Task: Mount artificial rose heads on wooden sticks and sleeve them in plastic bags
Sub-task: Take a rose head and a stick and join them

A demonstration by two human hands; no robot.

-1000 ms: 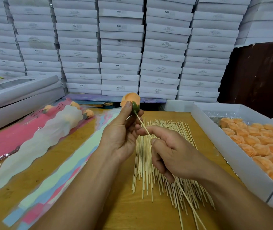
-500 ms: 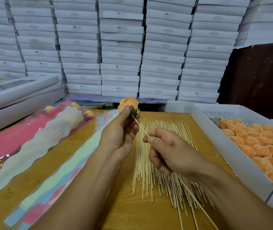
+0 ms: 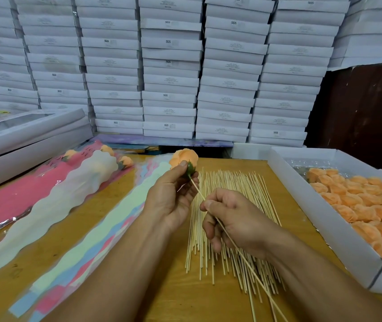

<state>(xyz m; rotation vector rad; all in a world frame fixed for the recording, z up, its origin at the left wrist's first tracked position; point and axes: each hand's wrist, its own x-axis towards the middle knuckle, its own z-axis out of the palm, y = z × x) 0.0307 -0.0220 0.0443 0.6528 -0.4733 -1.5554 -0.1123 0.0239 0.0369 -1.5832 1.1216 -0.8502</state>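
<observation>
One table (image 3: pixel 120 249); one open box (image 3: pixel 324 219) of many rose heads; one loose pile of sticks (image 3: pixel 229 205). Left hand (image 3: pixel 171 201) pinches one rose head (image 3: pixel 183 157); right hand (image 3: pixel 236 221) grips its single stick (image 3: pixel 197 189).

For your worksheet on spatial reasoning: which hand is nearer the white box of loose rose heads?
Right. The right hand is over the sticks beside the box; the left hand lies farther away.

A big wall of flat white boxes (image 3: pixel 171 66) is stacked high behind a brown wooden table (image 3: pixel 171 296), a dark brown wall (image 3: pixel 359 105) shows at the right, two long grey boxes (image 3: pixel 29 138) sit at the left, and the light is soft and even.
</observation>
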